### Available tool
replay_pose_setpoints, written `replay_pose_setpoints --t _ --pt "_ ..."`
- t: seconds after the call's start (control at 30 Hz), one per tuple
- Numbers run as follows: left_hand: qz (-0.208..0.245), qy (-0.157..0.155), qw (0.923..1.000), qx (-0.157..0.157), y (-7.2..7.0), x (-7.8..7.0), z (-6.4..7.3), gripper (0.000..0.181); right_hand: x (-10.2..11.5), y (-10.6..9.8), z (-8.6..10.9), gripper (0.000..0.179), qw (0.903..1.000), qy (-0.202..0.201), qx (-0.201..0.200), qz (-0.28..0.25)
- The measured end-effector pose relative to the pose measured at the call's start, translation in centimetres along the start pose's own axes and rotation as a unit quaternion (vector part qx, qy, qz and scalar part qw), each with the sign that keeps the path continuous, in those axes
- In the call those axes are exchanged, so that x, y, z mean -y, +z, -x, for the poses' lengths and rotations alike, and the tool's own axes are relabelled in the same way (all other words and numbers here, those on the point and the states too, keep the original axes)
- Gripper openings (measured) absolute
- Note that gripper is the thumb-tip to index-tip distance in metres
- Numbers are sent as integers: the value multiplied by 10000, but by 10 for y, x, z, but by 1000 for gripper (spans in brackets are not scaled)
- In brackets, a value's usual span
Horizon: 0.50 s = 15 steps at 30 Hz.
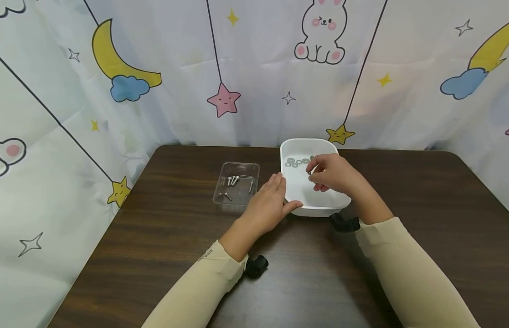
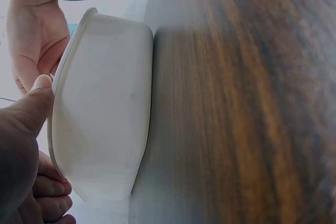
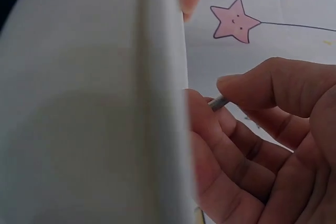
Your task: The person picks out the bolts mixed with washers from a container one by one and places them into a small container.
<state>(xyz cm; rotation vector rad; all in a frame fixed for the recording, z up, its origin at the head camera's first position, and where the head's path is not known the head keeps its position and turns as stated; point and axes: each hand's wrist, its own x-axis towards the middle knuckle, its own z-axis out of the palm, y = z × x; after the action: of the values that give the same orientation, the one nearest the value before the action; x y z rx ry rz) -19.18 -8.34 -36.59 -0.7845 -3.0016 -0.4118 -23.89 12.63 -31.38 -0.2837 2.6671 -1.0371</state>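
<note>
My right hand [image 1: 334, 173] is over the white tub [image 1: 316, 212], its thumb and fingertips pinching a small metal screw [image 3: 218, 103]. Only a short grey piece of the screw shows between the fingers. My left hand [image 1: 267, 205] rests on the tub's left rim, fingers stretched forward and thumb [image 2: 39, 95] out along the near rim. Several flat grey washers [image 1: 295, 162] lie together at the far end of the tub. Left of the tub stands a clear plastic box [image 1: 238, 198] with several metal screws [image 1: 233, 181] in it.
Both containers stand on a dark brown wooden table [image 1: 176, 218], toward its far edge. A white curtain [image 1: 262, 54] printed with moons, stars and a rabbit hangs behind it and along the sides. Black wrist cameras [image 1: 256, 266] sit under both forearms, low over the table.
</note>
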Motion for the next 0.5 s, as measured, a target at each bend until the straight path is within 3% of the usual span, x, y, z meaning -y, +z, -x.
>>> replay_pose_setpoints --t 0.27,0.5 --pt "-6 90 9999 -66 0 1 1 82 -8 28 1 21 9976 -187 -348 -563" --pt "-4 113 9999 1 -2 2 2 82 -10 44 -2 18 9972 -218 -610 -382"
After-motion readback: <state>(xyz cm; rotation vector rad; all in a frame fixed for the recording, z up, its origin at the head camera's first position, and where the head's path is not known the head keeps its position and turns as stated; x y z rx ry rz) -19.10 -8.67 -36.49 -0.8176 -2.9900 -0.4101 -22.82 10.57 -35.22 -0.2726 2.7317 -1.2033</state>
